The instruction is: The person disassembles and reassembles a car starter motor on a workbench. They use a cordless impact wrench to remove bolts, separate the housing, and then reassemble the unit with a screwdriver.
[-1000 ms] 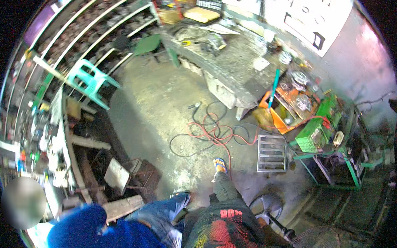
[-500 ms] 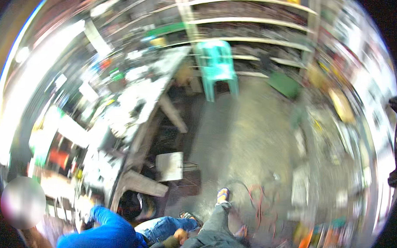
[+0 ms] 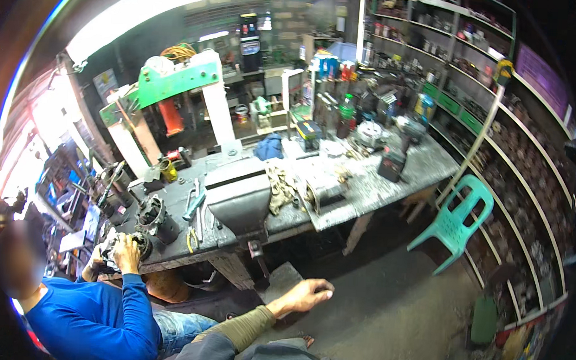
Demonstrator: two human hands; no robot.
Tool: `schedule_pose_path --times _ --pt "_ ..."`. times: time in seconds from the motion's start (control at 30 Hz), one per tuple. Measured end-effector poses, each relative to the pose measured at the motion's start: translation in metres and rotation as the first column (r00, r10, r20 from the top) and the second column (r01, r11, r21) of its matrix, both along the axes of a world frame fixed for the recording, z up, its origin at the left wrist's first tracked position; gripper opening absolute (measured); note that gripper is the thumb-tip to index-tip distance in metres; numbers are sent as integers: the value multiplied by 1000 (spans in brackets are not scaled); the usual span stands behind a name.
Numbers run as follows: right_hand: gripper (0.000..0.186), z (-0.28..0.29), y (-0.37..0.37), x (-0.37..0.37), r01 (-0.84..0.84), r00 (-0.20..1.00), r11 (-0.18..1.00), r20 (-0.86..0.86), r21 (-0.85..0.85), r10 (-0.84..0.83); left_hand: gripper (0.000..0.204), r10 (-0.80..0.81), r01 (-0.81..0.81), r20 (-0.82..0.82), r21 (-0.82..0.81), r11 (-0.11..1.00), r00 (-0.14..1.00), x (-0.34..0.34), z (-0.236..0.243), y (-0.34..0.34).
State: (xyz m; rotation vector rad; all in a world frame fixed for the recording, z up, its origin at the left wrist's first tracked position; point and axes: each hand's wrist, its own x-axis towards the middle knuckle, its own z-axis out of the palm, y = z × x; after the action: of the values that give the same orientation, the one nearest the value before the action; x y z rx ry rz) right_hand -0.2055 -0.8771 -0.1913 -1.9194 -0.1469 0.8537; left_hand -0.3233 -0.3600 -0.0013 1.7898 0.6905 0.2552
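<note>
My left hand (image 3: 301, 296) reaches out over the floor in front of the workbench, its olive sleeve coming up from the lower edge. The fingers are loosely bent and a little apart, with nothing visible in them. It touches nothing; nearest is the bench's front edge, where a large bench vise (image 3: 238, 200) is fixed. My right hand is out of view. To my left, a person in a blue long-sleeved top (image 3: 99, 316) has both hands on a greasy metal part (image 3: 111, 245) at the bench edge. A dark cylindrical housing (image 3: 160, 220) stands beside those hands.
On the workbench (image 3: 422, 160) lie a cordless power tool (image 3: 393, 161), a metal motor body (image 3: 326, 186), a rag (image 3: 279, 187), pliers (image 3: 192, 240) and wrenches. A turquoise plastic chair (image 3: 454, 224) stands right, before shelves (image 3: 524, 144) of parts. A green press frame (image 3: 177, 81) rises behind.
The view has swung left toward the bench and the blue-clad person. My left hand has moved from beside my lap outward and forward, arm extended.
</note>
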Motion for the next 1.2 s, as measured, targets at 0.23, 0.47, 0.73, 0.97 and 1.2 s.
schedule_pose_path --times 0.23,0.47,0.73,0.97,1.2 --pt "24 76 218 252 29 998 997 -58 69 -25 24 484 -664 455 540 518 748 -26 173 251" --pt "20 109 482 445 -254 954 963 185 86 235 40 795 -239 -441 791 563 417 -83 121 459" --pt "22 180 678 521 -525 797 850 374 42 474 43 605 -400 -706 467 789 368 -96 108 494" --pt "22 184 730 509 -613 768 782 313 109 558 41 581 -285 -658 510 812 479 -93 124 478" --pt "69 200 793 545 -520 771 778 585 352 250 32 594 -298 -624 520 801 509 -104 117 468"
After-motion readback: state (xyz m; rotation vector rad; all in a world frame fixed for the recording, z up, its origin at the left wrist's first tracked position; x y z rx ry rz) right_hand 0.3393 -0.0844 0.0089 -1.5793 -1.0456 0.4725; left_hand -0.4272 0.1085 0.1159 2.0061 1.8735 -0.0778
